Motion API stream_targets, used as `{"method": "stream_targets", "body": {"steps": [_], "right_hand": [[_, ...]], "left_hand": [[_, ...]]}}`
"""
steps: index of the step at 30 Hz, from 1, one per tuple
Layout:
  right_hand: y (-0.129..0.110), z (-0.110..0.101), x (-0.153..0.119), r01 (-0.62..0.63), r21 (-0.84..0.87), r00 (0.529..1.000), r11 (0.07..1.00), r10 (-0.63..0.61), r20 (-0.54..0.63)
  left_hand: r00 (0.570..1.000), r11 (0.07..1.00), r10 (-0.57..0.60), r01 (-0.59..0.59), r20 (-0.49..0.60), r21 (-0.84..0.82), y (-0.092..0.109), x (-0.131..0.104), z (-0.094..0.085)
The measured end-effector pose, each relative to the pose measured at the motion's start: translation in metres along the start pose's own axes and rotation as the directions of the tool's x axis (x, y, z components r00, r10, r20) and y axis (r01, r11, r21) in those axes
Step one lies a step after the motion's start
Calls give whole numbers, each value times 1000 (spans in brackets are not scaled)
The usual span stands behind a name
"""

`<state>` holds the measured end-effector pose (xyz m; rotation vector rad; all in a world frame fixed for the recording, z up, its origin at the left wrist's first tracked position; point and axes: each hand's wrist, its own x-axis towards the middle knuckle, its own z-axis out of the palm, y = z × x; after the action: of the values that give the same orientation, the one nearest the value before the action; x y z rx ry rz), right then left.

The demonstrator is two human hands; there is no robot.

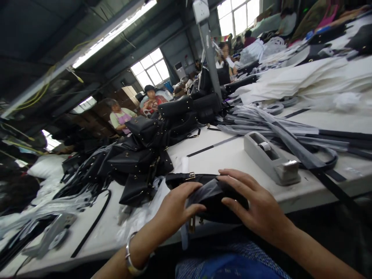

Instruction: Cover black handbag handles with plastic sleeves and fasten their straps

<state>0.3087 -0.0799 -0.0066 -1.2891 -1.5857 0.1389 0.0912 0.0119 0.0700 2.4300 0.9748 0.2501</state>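
Note:
A black bag (221, 207) with gold buckles lies at the table's front edge, between my two hands. My left hand (177, 203), with a bracelet on its wrist, grips the bag's left side, thumb and fingers around its edge and the clear plastic film (205, 192) there. On the right side, my right hand (252, 197) holds the bag with the thumb in front and the fingers over the top. A black strap with a gold buckle (190, 176) runs along the bag's far side.
Black bags (139, 159) are piled at the left-centre of the white table (200, 149). A grey tape dispenser (270, 159) stands at the right, near wrapped straps (285, 135) and white sheets (305, 77). Another dispenser (54, 234) is at the far left. People stand beyond the pile.

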Motion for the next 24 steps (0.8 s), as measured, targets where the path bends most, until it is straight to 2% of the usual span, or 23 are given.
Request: {"method": "stream_targets", "body": {"steps": [2,3,6,7,9,11,12,13,15,17,19,21,24], "right_hand": [[-11,7,14,142,-46,979,989,-133,152],[-14,10,20,174,-61,965,983,-158,210],[-16,17,37,128,-48,948,991,-109,300],[-15,17,42,92,-20,945,996,-81,317],[-10,12,49,21,43,939,999,-34,342],[-4,3,53,-40,77,942,996,12,336],[-1,-2,55,-71,73,944,995,43,326],[1,-7,57,-98,57,945,994,75,318],[-3,-15,62,-102,4,945,995,96,312],[-19,-17,72,-7,-57,947,998,25,321],[-47,-13,88,147,-99,928,984,-103,358],[-80,-5,106,258,-92,867,962,-189,462],[-114,0,130,267,-92,764,959,-153,627]], "left_hand": [[999,999,28,-26,-36,39,1,-3,6],[997,999,34,-33,-62,17,2,-3,8],[994,970,27,-51,-102,-237,2,-3,6],[997,929,5,-32,-74,-368,0,-6,3],[997,784,-26,69,79,-617,-10,-16,-4],[968,648,-7,194,249,-737,-25,-33,-13],[950,619,5,241,311,-748,-34,-42,-18],[938,618,-3,274,346,-737,-42,-50,-23],[933,662,-80,313,351,-681,-54,-63,-33],[944,731,-143,303,298,-611,-53,-67,-47],[972,815,-115,209,203,-541,-41,-65,-63],[994,871,-27,75,104,-486,-23,-58,-80],[996,875,85,-73,4,-479,-7,-53,-101]]}}
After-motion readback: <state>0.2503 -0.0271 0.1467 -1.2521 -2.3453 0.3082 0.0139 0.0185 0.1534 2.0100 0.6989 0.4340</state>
